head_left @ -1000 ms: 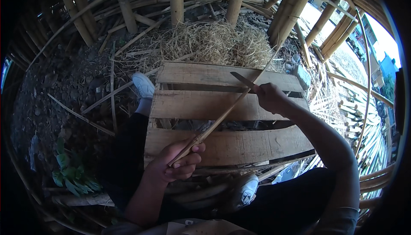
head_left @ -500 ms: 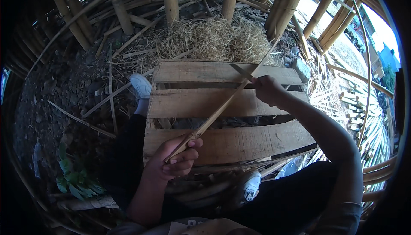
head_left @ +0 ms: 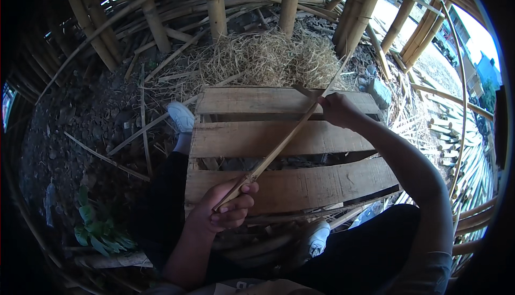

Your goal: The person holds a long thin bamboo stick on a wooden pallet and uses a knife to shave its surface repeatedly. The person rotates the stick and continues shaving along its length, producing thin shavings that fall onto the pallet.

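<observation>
My left hand (head_left: 228,208) is closed around the near end of a long, thin bamboo strip (head_left: 281,146). The strip slants up to the right over a slatted wooden bench (head_left: 279,136), and its thin tip reaches past the bench's far edge. Farther along it, my right hand (head_left: 340,111) is closed on a knife, whose handle the fingers hide. The dark knife blade (head_left: 304,91) sticks out to the left of that hand and lies across the strip.
A heap of dry shavings (head_left: 268,59) lies behind the bench, before upright bamboo posts (head_left: 217,10). Cut bamboo poles (head_left: 461,144) are piled at the right. A grey block (head_left: 379,92) sits by the bench's far right corner. Green leaves (head_left: 99,228) grow at the lower left.
My right hand and the knife have slid slightly farther out along the bamboo strip, and the blade has tilted. My left hand keeps its grip. The whole view has shifted a little.
</observation>
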A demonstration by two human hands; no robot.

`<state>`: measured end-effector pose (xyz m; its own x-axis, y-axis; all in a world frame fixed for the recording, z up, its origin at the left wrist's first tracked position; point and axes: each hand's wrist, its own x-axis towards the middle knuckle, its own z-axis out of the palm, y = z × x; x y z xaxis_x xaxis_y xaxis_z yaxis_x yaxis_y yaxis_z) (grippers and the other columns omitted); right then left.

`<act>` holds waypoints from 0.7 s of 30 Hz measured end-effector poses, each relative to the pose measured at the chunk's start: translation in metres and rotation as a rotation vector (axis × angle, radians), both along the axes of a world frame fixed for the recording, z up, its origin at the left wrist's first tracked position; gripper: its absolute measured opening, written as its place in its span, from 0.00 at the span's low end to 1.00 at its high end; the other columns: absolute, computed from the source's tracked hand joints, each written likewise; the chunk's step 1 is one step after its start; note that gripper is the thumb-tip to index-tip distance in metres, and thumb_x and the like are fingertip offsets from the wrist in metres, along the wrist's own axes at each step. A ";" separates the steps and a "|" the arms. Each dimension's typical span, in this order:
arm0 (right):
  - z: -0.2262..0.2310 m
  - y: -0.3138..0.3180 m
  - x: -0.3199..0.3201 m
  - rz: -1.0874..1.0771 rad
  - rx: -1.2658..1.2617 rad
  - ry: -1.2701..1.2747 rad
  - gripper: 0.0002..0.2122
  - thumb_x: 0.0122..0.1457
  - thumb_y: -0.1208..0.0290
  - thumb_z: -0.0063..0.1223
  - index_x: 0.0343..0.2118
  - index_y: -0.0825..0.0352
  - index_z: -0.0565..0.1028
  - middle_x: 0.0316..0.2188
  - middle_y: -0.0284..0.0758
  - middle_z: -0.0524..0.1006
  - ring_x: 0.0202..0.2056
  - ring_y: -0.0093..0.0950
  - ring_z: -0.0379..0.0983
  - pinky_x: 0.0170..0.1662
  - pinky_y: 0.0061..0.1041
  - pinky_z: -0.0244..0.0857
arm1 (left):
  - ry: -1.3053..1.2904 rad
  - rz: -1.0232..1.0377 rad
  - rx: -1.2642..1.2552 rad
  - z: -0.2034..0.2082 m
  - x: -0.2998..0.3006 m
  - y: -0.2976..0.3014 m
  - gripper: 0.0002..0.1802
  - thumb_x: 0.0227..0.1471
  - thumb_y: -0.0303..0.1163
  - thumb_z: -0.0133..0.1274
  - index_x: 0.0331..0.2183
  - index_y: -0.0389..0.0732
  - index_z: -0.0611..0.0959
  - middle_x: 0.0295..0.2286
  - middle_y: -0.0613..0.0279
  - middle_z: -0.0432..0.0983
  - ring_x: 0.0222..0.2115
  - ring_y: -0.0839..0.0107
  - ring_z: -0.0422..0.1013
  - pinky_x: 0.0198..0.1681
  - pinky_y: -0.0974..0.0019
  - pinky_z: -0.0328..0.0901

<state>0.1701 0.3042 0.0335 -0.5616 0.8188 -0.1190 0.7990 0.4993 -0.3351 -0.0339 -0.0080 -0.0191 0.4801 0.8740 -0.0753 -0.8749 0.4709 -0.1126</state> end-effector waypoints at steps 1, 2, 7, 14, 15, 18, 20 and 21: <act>0.016 -0.004 -0.010 -0.102 -0.154 -0.154 0.24 0.71 0.60 0.33 0.29 0.75 0.76 0.22 0.52 0.77 0.29 0.50 0.78 0.34 0.45 0.72 | 0.000 0.006 -0.003 -0.001 -0.001 -0.003 0.16 0.69 0.38 0.25 0.35 0.41 0.65 0.12 0.61 0.65 0.04 0.78 0.58 0.04 0.79 0.48; 0.020 -0.013 -0.016 -0.102 -0.179 -0.128 0.23 0.71 0.61 0.34 0.29 0.76 0.76 0.22 0.53 0.77 0.30 0.52 0.78 0.34 0.46 0.72 | 0.001 0.016 0.000 -0.001 -0.002 -0.004 0.16 0.69 0.38 0.25 0.35 0.41 0.65 0.12 0.61 0.65 0.04 0.77 0.58 0.04 0.79 0.48; -0.002 -0.075 -0.018 0.237 0.038 0.212 0.18 0.68 0.63 0.41 0.30 0.73 0.77 0.22 0.54 0.77 0.31 0.56 0.76 0.36 0.48 0.70 | -0.071 0.034 -0.015 -0.003 -0.004 -0.004 0.16 0.69 0.38 0.25 0.35 0.40 0.65 0.12 0.60 0.66 0.04 0.77 0.59 0.03 0.79 0.48; -0.011 -0.044 -0.016 0.177 0.046 0.075 0.18 0.68 0.66 0.41 0.27 0.73 0.76 0.22 0.53 0.76 0.29 0.53 0.76 0.34 0.47 0.69 | -0.064 0.026 -0.029 -0.003 -0.003 -0.002 0.17 0.69 0.38 0.25 0.36 0.39 0.66 0.12 0.59 0.66 0.04 0.78 0.59 0.03 0.79 0.49; -0.008 -0.079 -0.022 0.216 0.018 0.216 0.17 0.67 0.66 0.43 0.28 0.73 0.76 0.23 0.54 0.76 0.30 0.54 0.76 0.34 0.47 0.69 | -0.083 0.042 -0.037 -0.004 -0.004 -0.004 0.16 0.69 0.38 0.26 0.36 0.39 0.66 0.12 0.59 0.66 0.04 0.78 0.59 0.03 0.79 0.49; 0.012 -0.112 -0.028 0.447 -0.088 0.307 0.15 0.66 0.67 0.45 0.28 0.73 0.76 0.22 0.54 0.76 0.29 0.54 0.76 0.32 0.46 0.68 | 0.000 0.087 -0.046 0.002 -0.003 -0.008 0.15 0.69 0.36 0.27 0.36 0.38 0.66 0.12 0.58 0.67 0.04 0.78 0.58 0.04 0.79 0.49; -0.001 -0.078 -0.026 0.303 0.025 0.196 0.14 0.66 0.68 0.44 0.29 0.73 0.77 0.22 0.54 0.76 0.29 0.53 0.76 0.31 0.45 0.68 | -0.074 0.035 -0.013 -0.003 -0.004 -0.004 0.14 0.68 0.35 0.28 0.37 0.38 0.67 0.13 0.59 0.67 0.04 0.78 0.58 0.04 0.79 0.49; -0.004 -0.064 -0.023 0.232 0.090 0.134 0.14 0.67 0.68 0.44 0.30 0.73 0.77 0.22 0.54 0.76 0.29 0.53 0.76 0.31 0.45 0.68 | -0.115 0.008 0.014 -0.004 -0.004 0.000 0.14 0.68 0.34 0.28 0.37 0.37 0.67 0.13 0.60 0.67 0.04 0.78 0.58 0.05 0.79 0.50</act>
<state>0.1472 0.2399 0.0292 -0.7411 0.6705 0.0360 0.6116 0.6962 -0.3757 -0.0378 -0.0076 -0.0232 0.4775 0.8786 -0.0077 -0.8605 0.4658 -0.2064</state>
